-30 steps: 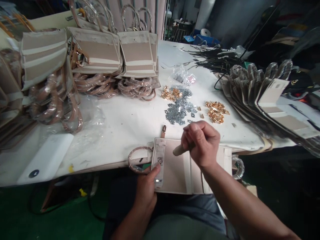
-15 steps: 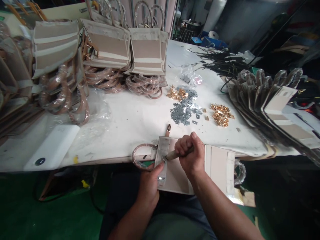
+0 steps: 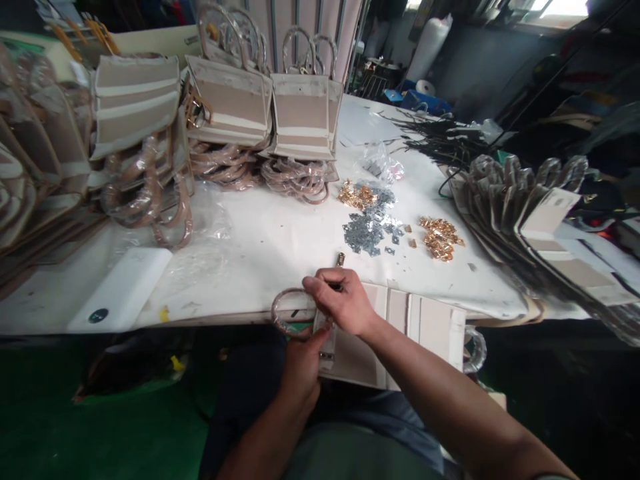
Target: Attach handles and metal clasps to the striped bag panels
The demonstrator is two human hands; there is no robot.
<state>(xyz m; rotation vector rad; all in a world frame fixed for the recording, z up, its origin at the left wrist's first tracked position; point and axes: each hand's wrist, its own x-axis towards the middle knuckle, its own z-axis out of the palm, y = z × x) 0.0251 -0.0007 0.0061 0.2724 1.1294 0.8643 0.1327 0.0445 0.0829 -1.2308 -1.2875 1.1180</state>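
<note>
A beige bag panel (image 3: 360, 353) lies over the table's front edge and my lap, with a plastic-wrapped handle loop (image 3: 281, 313) at its left and a strap with a metal tip (image 3: 341, 259) at its top. My left hand (image 3: 303, 363) grips the panel's left part, thumb on top. Above that thumb, my right hand (image 3: 343, 300) is closed around a tool whose dark end shows between the fingers; the rest of the tool is hidden by the hand.
Grey metal plates (image 3: 370, 227) and gold pieces (image 3: 441, 238) lie in piles on the white table (image 3: 260, 267). Stacked bag panels (image 3: 303, 117) stand at the back left, more (image 3: 540, 227) at right. A white box-like object (image 3: 123, 287) lies front left.
My right hand has moved left and turned, so the tool's handle no longer slants to the right and is mostly covered. The view has shifted slightly. My left hand keeps its hold.
</note>
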